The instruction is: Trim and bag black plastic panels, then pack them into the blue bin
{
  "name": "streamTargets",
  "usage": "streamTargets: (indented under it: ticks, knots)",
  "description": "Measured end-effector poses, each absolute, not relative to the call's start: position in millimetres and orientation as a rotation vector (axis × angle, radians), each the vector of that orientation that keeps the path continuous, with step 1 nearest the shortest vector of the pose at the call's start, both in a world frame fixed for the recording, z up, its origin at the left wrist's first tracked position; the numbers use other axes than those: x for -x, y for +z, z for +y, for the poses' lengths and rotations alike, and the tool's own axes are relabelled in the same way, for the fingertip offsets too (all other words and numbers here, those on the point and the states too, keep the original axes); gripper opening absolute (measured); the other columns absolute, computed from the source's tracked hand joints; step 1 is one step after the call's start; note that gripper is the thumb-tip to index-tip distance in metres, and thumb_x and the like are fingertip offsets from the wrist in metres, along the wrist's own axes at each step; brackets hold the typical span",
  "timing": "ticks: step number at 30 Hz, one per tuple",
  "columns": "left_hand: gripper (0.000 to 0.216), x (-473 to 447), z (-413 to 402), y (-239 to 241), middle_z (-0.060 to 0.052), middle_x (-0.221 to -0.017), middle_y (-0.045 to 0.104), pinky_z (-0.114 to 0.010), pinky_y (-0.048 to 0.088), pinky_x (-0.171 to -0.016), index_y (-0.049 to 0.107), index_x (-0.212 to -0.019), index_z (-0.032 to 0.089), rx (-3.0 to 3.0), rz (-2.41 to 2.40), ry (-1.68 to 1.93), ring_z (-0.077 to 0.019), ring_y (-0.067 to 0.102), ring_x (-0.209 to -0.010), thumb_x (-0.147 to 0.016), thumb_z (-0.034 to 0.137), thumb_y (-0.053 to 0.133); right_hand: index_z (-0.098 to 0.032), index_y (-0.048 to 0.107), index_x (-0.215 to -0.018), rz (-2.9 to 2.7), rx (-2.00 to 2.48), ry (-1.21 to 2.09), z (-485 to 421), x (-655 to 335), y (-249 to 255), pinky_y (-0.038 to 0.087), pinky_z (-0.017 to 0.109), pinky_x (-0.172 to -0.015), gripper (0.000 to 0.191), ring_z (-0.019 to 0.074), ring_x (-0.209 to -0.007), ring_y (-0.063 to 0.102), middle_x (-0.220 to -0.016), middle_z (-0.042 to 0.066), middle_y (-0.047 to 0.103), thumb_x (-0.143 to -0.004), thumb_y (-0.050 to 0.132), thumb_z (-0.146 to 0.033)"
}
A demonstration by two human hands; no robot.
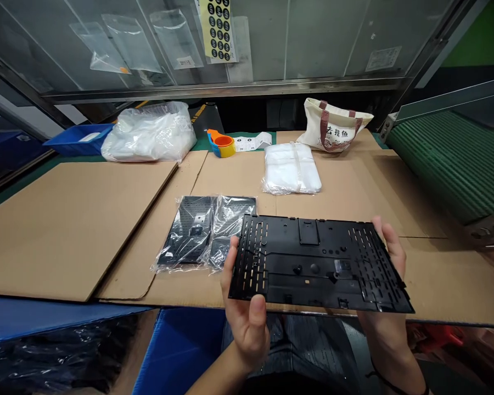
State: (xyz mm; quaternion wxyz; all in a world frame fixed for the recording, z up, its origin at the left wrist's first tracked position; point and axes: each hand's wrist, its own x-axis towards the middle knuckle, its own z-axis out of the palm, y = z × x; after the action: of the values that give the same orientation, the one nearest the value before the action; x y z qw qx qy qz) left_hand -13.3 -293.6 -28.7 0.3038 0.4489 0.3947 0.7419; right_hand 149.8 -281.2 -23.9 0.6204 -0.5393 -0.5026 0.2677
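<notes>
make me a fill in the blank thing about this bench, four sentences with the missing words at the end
The left hand and right hand hold a slotted panel coloured ____. The number of plastic-wrapped packages lying on the cardboard is ____. In the picture, the blue tray is ____ of the bulky plastic bag. The tote bag has a main fabric coloured ____.

Missing words: black; two; left; cream.
</notes>
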Motion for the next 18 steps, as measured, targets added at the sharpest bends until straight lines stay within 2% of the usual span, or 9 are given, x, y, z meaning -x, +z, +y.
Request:
streamTargets:
  ticks: [2, 4, 7, 9, 12, 15, 18]
  knots:
    - [0.052, 13.0, -293.5, -28.3, -0.001, -0.154, 0.037, -0.039, 0.025, -0.119, 0.046, -0.140, 0.028, -1.174, 1.042, 1.991, -0.0256, 0.027, -0.144, -0.089, 0.026, 0.053, -0.034, 0.031, -0.147, -1.133, 1.223, 0.550, -282.1, -147.7, -23.5, 0.015, 0.057, -0.119, 0.070, 0.0269, -0.145, 0.024, -0.158, 0.002, 0.027, -0.085, 0.064, -0.039]
    - [0.051, 12.6, -293.8, -27.7, 0.000, -0.153, 0.039, -0.039, 0.025, -0.118, 0.048, -0.138, 0.029, -1.152, 1.034, 2.020, -0.0243, 0.028, -0.144, -0.088, 0.021, 0.053, -0.035, 0.033, -0.146, -1.131, 1.218, 0.445, -283.5, -145.0, -22.0, 0.014, 0.056, -0.120, 0.063, 0.0247, -0.146, 0.023, -0.158, 0.000, 0.027, -0.089, 0.059, -0.030]
    - [0.051, 12.0, -294.5, -26.4, 0.001, -0.151, 0.042, -0.040, 0.024, -0.119, 0.050, -0.135, 0.030, -1.127, 1.035, 2.054, -0.0242, 0.029, -0.144, -0.086, 0.019, 0.054, -0.040, 0.036, -0.143, -1.118, 1.202, 0.372, -285.6, -140.7, -18.5, 0.018, 0.057, -0.119, 0.053, 0.0224, -0.146, 0.021, -0.158, -0.004, 0.027, -0.094, 0.047, -0.022]
    - [0.050, 12.1, -294.5, -25.5, 0.000, -0.150, 0.043, -0.042, 0.022, -0.119, 0.051, -0.134, 0.030, -1.114, 1.041, 2.068, -0.0250, 0.029, -0.144, -0.086, 0.018, 0.055, -0.043, 0.039, -0.140, -1.094, 1.181, 0.396, -286.5, -138.6, -16.6, 0.020, 0.055, -0.119, 0.052, 0.0203, -0.146, 0.023, -0.157, -0.008, 0.029, -0.094, 0.045, -0.019]
    - [0.049, 12.6, -293.1, -24.5, 0.001, -0.150, 0.043, -0.042, 0.023, -0.119, 0.052, -0.133, 0.030, -1.096, 1.041, 2.065, -0.0248, 0.030, -0.143, -0.086, 0.018, 0.055, -0.044, 0.041, -0.138, -1.071, 1.147, 0.423, -287.0, -136.8, -15.0, 0.017, 0.051, -0.120, 0.053, 0.0184, -0.145, 0.025, -0.156, -0.010, 0.030, -0.092, 0.052, -0.020]
    - [0.049, 13.4, -290.2, -24.0, 0.000, -0.150, 0.043, -0.042, 0.022, -0.119, 0.052, -0.133, 0.028, -1.056, 1.041, 2.045, -0.0247, 0.031, -0.143, -0.085, 0.018, 0.056, -0.041, 0.038, -0.140, -1.102, 1.142, 0.406, -286.9, -136.6, -15.4, 0.019, 0.052, -0.119, 0.054, 0.0208, -0.146, 0.024, -0.158, -0.007, 0.027, -0.091, 0.056, -0.027]
    - [0.049, 14.9, -286.9, -24.5, -0.003, -0.149, 0.045, -0.042, 0.025, -0.119, 0.054, -0.132, 0.025, -1.016, 1.039, 2.000, -0.0254, 0.034, -0.141, -0.084, 0.017, 0.057, -0.038, 0.035, -0.143, -1.192, 1.137, 0.328, -286.6, -139.1, -19.6, 0.022, 0.053, -0.118, 0.056, 0.0225, -0.146, 0.022, -0.159, -0.004, 0.024, -0.092, 0.055, -0.027]
